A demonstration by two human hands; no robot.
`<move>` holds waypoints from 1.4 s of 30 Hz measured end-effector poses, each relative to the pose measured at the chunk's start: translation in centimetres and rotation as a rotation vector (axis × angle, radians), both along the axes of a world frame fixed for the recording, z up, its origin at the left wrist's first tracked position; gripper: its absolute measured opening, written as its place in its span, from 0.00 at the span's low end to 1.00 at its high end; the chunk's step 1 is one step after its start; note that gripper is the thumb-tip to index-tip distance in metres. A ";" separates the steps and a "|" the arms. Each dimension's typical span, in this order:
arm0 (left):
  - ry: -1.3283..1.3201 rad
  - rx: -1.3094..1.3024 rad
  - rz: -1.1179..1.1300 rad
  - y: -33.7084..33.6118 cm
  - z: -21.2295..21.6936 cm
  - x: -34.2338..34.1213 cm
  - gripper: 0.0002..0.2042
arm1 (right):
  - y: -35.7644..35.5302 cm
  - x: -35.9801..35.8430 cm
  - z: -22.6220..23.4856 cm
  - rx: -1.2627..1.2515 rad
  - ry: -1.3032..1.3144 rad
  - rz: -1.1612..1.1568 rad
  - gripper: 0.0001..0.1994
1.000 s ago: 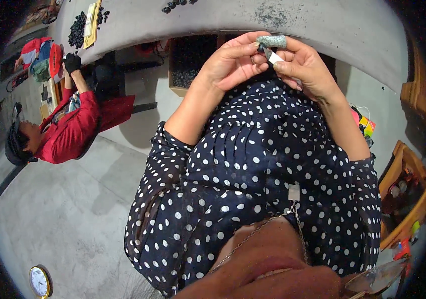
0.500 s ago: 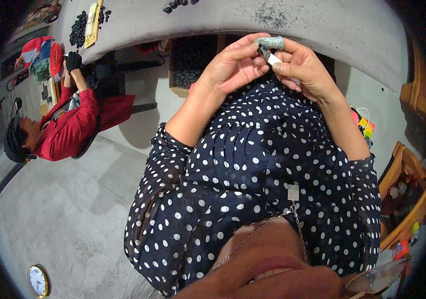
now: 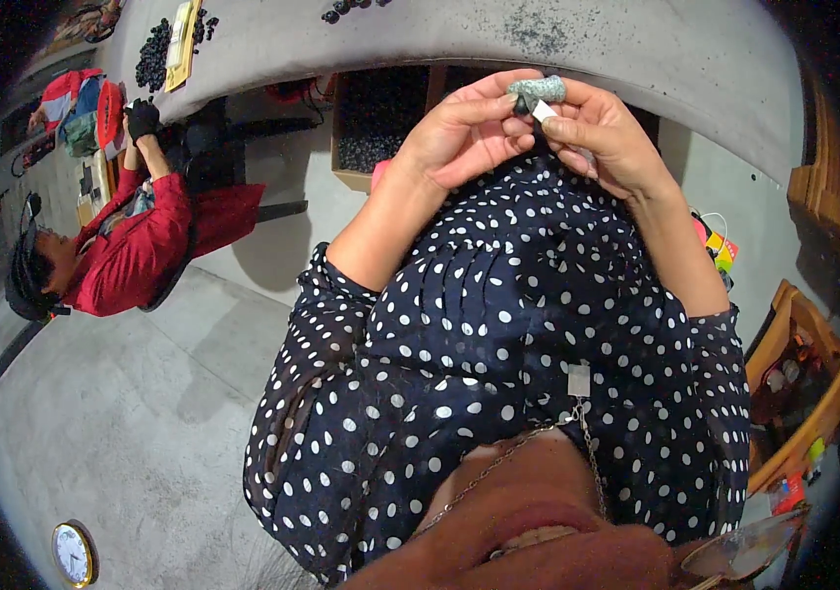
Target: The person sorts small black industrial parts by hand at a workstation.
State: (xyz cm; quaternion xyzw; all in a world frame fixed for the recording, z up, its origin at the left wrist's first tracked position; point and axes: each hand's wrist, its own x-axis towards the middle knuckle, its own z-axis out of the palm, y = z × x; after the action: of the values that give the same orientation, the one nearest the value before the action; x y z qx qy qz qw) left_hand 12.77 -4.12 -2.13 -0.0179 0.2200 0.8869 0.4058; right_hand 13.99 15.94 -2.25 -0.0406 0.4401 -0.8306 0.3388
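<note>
Both of my hands are close together in front of my dotted top, just below the table edge. My left hand [image 3: 471, 130] has its thumb and index finger pinched on a small dark piece [image 3: 522, 102], mostly hidden by the fingers. My right hand [image 3: 608, 143] is closed on a small tool with a white end [image 3: 544, 111], apparently a small knife, its tip against the dark piece. A speckled grey-green finger wrap [image 3: 540, 89] covers the tip of my right index finger.
Dark crumbs [image 3: 538, 28] and small black round pieces [image 3: 152, 57] lie on the grey table [image 3: 420, 44], beside a yellow tray [image 3: 181, 49]. Below stands a box of dark pieces [image 3: 366, 152]. A co-worker in red [image 3: 140, 246] sits left; a wooden chair [image 3: 803, 393] stands right.
My hands have shifted slightly, and the white end has turned a little and moved right. Less of the dark blade-like part shows. The co-worker's gloved hand has moved slightly.
</note>
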 end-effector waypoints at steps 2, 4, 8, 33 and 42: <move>0.019 -0.078 -0.007 0.2 0.3 0.0 0.24 | 0.0 0.0 0.0 -0.009 -0.014 -0.013 0.19; -0.008 -0.045 0.002 0.2 -0.3 -0.1 0.24 | 0.0 0.0 0.3 -0.019 -0.029 -0.024 0.19; -0.024 -0.085 0.059 0.0 -0.5 -0.3 0.24 | -0.3 0.2 1.1 0.003 0.025 -0.020 0.19; -0.028 0.016 0.043 0.4 0.0 -0.2 0.26 | -0.2 -0.3 1.2 0.000 0.011 -0.021 0.17; -0.063 0.140 0.052 0.8 0.1 0.0 0.20 | -0.1 -0.3 2.4 0.057 0.069 -0.038 0.17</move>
State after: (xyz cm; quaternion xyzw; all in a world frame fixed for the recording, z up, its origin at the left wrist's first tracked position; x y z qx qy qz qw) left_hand 12.72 -3.28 -2.00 -0.0232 0.1440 0.9094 0.3896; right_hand 13.69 15.80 0.11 -0.0509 0.4758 -0.8220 0.3086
